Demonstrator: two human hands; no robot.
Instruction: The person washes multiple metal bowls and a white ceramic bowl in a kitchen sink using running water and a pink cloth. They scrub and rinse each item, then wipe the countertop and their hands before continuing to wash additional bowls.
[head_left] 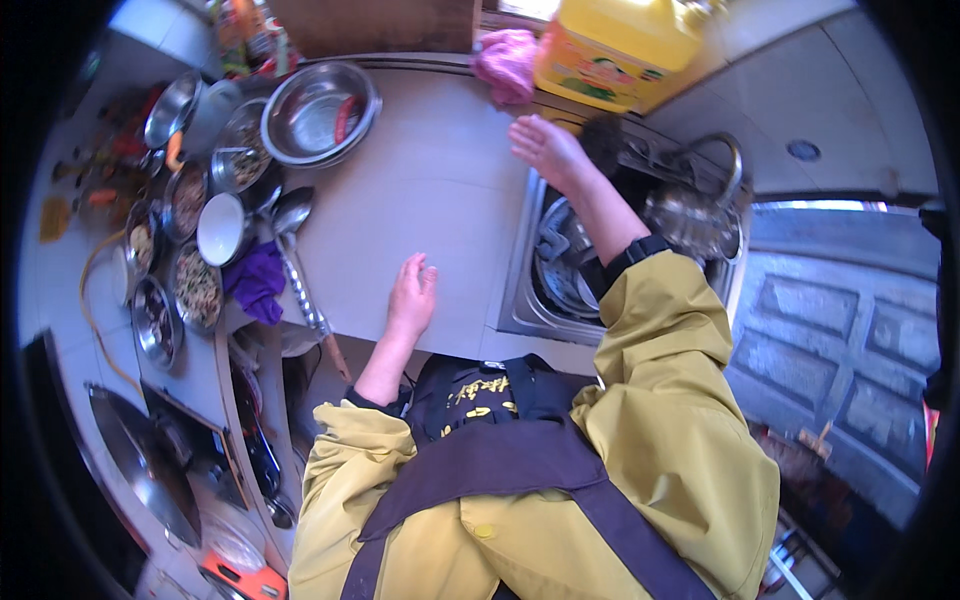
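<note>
At the kitchen counter (440, 190), both hands were out and neither held anything.

Biggest first: the pale counter ran bare between a sink (560, 270) on the right, with steel pots sitting in it, and a crowd of dishes on the left. A big yellow oil jug (615, 45) stood at the back, a pink cloth (505, 62) just beside it. A large steel bowl (320, 110) sat at the back left, a long ladle (295, 250) lay near a purple cloth (258, 283). The right hand (548, 150) reached over the sink's back corner, fingers spread, gripping nothing, near a dark brush (602, 142). The left hand (412, 295) rested flat on the counter's front edge, fingers loosely apart, empty.
</note>
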